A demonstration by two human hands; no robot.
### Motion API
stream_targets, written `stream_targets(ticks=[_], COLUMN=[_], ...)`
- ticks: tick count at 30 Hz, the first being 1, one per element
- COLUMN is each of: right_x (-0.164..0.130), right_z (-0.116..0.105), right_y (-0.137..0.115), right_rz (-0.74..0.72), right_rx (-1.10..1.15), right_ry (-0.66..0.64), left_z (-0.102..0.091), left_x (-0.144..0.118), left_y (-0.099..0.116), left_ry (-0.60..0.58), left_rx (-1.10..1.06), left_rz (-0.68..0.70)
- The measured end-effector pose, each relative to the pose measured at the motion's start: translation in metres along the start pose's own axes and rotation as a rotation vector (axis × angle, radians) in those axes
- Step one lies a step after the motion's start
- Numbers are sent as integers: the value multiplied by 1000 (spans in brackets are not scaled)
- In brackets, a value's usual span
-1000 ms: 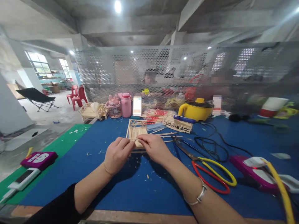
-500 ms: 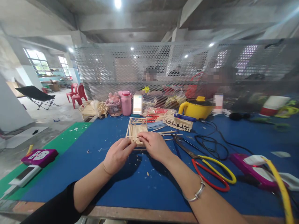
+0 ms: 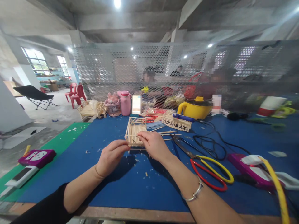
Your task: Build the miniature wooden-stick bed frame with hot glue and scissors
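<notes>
Far left, mid-height: black folding chair [image 3: 34, 93] on the floor, two red chairs [image 3: 78, 95] to its right. Lower left: purple box [image 3: 36, 157] on a green mat [image 3: 67, 137], a white device [image 3: 22, 178] with a dark panel just beside it.

Left of centre: a pale slatted stick piece [image 3: 87, 112] with a whitish clump on it, then a pink lidded jar [image 3: 113, 107] and a pink bottle [image 3: 125, 105], side by side.

Centre: stick frame [image 3: 137, 125] on the blue mat [image 3: 140, 189], slatted floor, raised crossed railing at its far end. Left hand [image 3: 111, 158] is at the frame's near left corner, thumb and fingers close together; cannot tell whether they grip anything, as the tips merge with the frame. Right hand [image 3: 154, 145], over the frame's near right part, has thumb and forefinger clamped on a thin stick [image 3: 131, 135] that runs crosswise over the slats. The hands are apart.

Right of centre: loose sticks [image 3: 168, 134], a second stick piece [image 3: 176, 122] with a blue tool [image 3: 183, 117] across it, yellow pot [image 3: 196, 109] behind. Shears [image 3: 207, 169] lie with red and yellow handles toward lower right, beside black cable [image 3: 211, 147].
</notes>
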State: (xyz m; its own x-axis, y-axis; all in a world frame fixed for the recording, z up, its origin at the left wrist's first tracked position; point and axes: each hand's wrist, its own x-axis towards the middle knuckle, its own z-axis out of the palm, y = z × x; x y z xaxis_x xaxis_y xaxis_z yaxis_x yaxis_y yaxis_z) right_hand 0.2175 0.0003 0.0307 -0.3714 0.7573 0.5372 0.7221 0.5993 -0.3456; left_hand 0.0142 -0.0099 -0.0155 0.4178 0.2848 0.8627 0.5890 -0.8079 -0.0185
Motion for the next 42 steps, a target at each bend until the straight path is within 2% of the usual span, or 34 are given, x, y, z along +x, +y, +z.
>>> stream_targets(ticks=[6, 10, 13, 16, 19, 22, 28, 30, 34, 36, 39, 42], right_x=[0, 1, 2, 2, 2, 2, 2, 2, 1, 1, 1, 1], right_z=[0, 0, 0, 0, 1, 1, 1, 2, 2, 3, 3, 4], right_y=[-1, -3, -3, -3, -3, -3, -3, -3, -3, -3, -3, -3], right_rz=[-41, -48, -48, -53, -58, -60, -60, -59, -64, -64, -70, -73], right_rx=[-3, -13, -18, -18, -11, -6, -18, -19, -22, -28, -35, -40], right_ry=[-29, -32, -30, -30, -26, -18, -10, -6, 2, 5, 1, 8], left_z=[9, 15, 18, 18, 15, 8, -5, -4, -5, -10, -18, -19], left_x=[4, 11, 11, 8, 8, 10, 17, 18, 12, 5, -7, -14], left_y=[17, 23, 28, 32, 28, 13, -21, -23, -13, -5, 4, 10], left_ry=[12, 138, 223, 212, 179, 134, -141, -170, -134, -205, -351, -375], left_rx=[-64, -124, -314, -573, -806, -980, -1111, -1060, -907, -713, -417, -289], left_rz=[-227, -474, -804, -1076, -1240, -1328, -1270, -1219, -1138, -1013, -707, -525])
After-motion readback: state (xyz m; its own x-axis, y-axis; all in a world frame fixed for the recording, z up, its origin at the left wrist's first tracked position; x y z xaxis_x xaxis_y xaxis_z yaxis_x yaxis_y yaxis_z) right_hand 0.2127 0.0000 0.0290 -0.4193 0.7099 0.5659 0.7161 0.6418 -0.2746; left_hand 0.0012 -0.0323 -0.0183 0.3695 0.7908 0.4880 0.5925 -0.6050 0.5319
